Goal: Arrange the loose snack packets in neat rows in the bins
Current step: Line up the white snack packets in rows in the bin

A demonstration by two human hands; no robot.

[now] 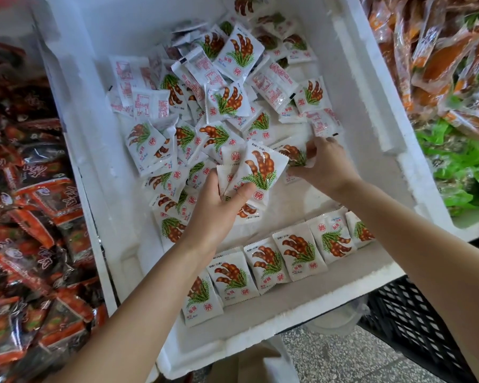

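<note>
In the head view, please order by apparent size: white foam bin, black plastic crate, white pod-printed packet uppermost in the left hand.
1. White foam bin.
2. Black plastic crate, only partly in frame.
3. White pod-printed packet in left hand.

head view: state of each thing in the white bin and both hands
left hand, gripping fanned tamarind packets
right hand, pinching a single packet
near row of packets, lined up, overlapping
loose tamarind packets, jumbled, some face down
foam bin, open, lidless
</note>
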